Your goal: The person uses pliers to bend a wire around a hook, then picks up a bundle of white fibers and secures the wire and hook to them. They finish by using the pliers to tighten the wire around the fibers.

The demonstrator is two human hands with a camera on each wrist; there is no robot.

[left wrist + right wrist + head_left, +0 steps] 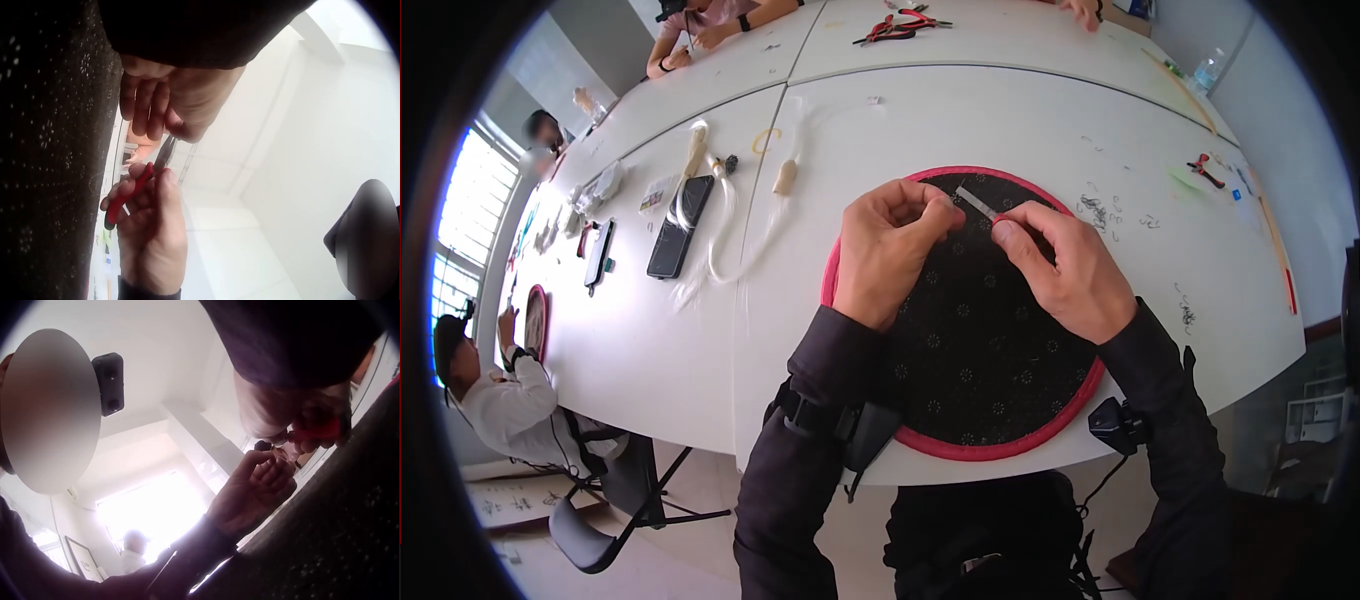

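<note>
My right hand [1072, 268] grips a pair of needle-nose pliers [976, 203] by the red handles [133, 195]. Their slim metal nose points up and toward my left hand [882, 250]. The left thumb and index finger are pinched together on a fine pale strand [282, 456], most of it hidden by the fingers. In the left wrist view the plier tip is right at the left thumb. Both hands are above a round black mat [990, 340] with a red rim and small flower-like dots.
Left of the mat lie a black phone [678, 235], pale fibre bundles [784, 178] and clear tubing [725, 220]. Small dark bits [1097, 212] are scattered at the right. More red-handled pliers [900, 28] lie at the far side. Other people sit around the white table [650, 360].
</note>
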